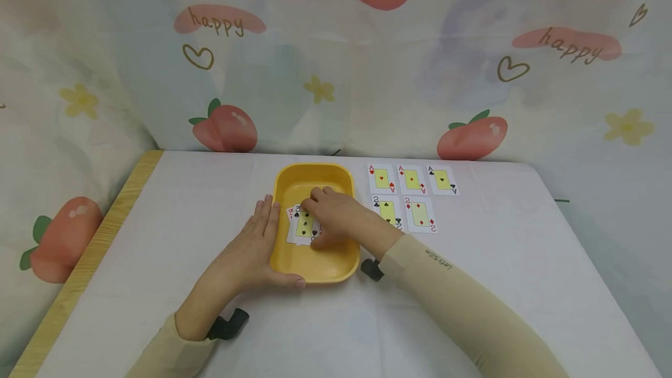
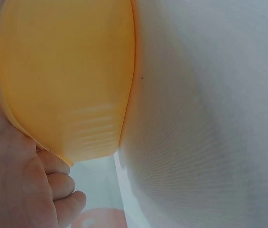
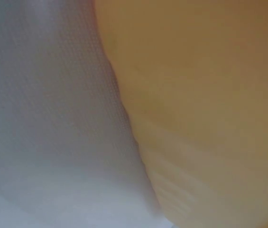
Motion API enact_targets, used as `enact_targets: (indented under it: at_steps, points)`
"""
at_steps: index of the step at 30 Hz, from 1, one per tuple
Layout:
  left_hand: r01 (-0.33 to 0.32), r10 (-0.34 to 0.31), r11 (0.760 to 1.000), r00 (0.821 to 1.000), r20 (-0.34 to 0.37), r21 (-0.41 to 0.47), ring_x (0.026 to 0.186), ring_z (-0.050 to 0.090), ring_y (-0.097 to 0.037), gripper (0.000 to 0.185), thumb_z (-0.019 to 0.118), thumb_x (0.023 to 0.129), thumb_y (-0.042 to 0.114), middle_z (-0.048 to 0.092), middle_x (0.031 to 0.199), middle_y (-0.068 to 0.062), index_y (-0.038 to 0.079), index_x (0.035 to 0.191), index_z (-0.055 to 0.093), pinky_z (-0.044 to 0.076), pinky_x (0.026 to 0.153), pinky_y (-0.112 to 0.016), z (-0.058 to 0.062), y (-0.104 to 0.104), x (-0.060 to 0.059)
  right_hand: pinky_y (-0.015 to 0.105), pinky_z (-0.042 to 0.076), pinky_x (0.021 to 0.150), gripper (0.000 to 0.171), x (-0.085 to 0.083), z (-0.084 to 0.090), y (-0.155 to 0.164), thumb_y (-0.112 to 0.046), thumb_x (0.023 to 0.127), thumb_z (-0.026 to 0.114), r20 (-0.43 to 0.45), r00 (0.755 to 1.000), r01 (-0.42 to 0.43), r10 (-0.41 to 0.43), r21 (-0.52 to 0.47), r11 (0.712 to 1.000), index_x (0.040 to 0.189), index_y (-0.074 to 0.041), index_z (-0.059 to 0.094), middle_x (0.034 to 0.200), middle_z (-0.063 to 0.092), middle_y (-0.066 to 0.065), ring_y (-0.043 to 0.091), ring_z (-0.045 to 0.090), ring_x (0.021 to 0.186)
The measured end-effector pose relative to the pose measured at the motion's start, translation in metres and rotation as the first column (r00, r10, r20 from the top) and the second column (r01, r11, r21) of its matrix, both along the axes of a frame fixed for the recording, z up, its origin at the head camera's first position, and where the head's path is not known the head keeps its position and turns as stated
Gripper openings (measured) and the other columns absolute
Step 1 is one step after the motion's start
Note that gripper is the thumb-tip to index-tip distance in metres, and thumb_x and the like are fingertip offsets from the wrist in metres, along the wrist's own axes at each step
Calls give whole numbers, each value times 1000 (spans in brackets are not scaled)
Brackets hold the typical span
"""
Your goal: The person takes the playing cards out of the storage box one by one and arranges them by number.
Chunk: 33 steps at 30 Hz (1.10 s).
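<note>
A yellow plastic tray (image 1: pixel 315 273) stands on the table, with a few overlapping playing cards inside. The top playing card (image 1: pixel 304 223) has black spades around a yellow centre; a red-marked card shows partly beneath it. My right hand (image 1: pixel 336 214) reaches over the tray's right side, its thumb at the near edge of the top card and its index finger at the far edge, pinching it. My left hand (image 1: pixel 247 255) rests against the tray's left rim, fingers straight and thumb stretched along the front rim. In the right wrist view, only the tray's outer wall (image 3: pixel 209 95) and cloth appear.
Right of the tray lie two rows of face-up cards: the ace of hearts (image 1: pixel 381 179), ace of diamonds (image 1: pixel 412 179) and ace of clubs (image 1: pixel 443 180) behind, the two of clubs (image 1: pixel 387 210) and two of diamonds (image 1: pixel 419 214) in front. White cloth (image 1: pixel 499 261) covers the table.
</note>
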State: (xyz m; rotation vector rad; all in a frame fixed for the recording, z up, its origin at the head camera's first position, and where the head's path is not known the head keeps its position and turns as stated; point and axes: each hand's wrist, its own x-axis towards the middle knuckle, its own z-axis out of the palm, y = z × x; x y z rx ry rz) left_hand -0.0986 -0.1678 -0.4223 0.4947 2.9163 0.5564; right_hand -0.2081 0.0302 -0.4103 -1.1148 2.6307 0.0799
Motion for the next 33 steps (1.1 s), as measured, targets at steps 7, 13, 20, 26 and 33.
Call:
enact_targets:
  at_steps: [7,13,20,26,33]
  points:
    - [-18,18,1000,1000,25,-3,154,-4,-33,151,62,57,94,-9,167,-17,1,159,1,17,123,-50,1,2,-1,31,48,101,80,2,0,-2,-51,75,78,0,999,32,-32,-14,999,142,-17,53,126,52,2,17,46,109]
    - [-24,24,1000,999,31,-1,154,-5,-33,150,69,59,87,-10,167,-17,0,159,-1,17,123,-51,1,2,0,33,47,104,81,4,0,-3,-47,74,78,8,1000,27,-27,-37,999,143,-14,52,128,52,4,19,47,112]
    - [-17,17,1000,1000,26,-2,154,-4,-34,149,69,60,87,-8,167,-18,1,159,0,17,123,-51,1,2,0,30,44,107,87,4,4,2,-50,74,78,10,1000,7,-6,-51,999,148,-15,48,131,50,2,16,45,114]
    - [-24,24,1000,999,36,-6,154,-6,-33,149,68,60,88,-10,167,-17,2,159,-1,17,123,-51,1,2,1,29,46,104,95,7,12,5,-53,71,79,8,1000,-12,13,-36,999,152,-15,43,131,48,1,16,43,114]
    - [-27,27,1000,999,29,0,154,-5,-33,149,70,59,86,-9,167,-17,1,159,0,17,123,-51,1,2,1,29,49,95,91,10,27,16,-52,71,79,-6,1000,4,-5,-54,999,148,-17,48,128,48,1,15,44,109]
